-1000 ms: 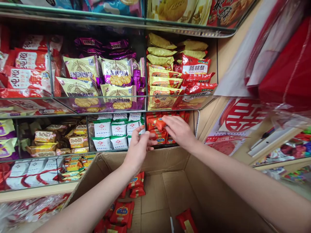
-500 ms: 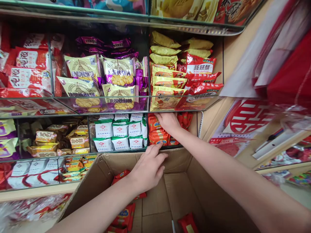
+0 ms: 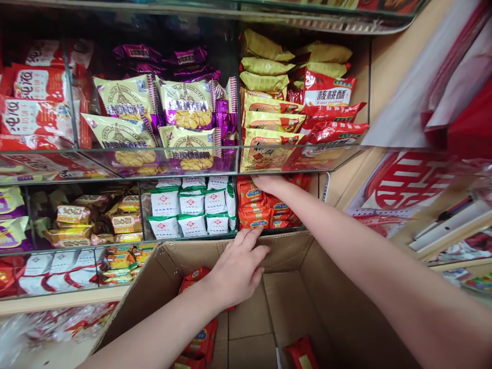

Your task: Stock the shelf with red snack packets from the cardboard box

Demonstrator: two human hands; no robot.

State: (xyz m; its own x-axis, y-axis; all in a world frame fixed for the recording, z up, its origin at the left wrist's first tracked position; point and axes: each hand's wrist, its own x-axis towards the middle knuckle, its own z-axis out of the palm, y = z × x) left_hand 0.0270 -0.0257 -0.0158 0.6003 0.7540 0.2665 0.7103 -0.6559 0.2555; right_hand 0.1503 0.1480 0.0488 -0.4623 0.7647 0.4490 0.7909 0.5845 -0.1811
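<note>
Small red snack packets (image 3: 255,219) are stacked in a lower shelf compartment. My left hand (image 3: 238,264) is open above the cardboard box (image 3: 282,251), palm down with fingers apart. Its fingertips reach the shelf's front edge, at the lowest red packet. Over the top of the stack, my right hand (image 3: 273,184) reaches into the same compartment. Most of its fingers are hidden under the shelf above, so I cannot tell what they grip. Inside the box lie more red packets (image 3: 202,338) on the left and a single red packet (image 3: 302,353) near the bottom.
White and green packets (image 3: 192,202) fill the compartment to the left. Above, a glass shelf edge (image 3: 184,160) fronts purple and cream biscuit packets (image 3: 188,105) and yellow packets (image 3: 269,141). Red and white bags (image 3: 434,102) hang at the right, beside a wooden side panel (image 3: 388,77).
The view has shifted slightly and come nearer the shelf. My right hand sits deeper in the compartment, its fingers more hidden. My left hand stays nearly in place.
</note>
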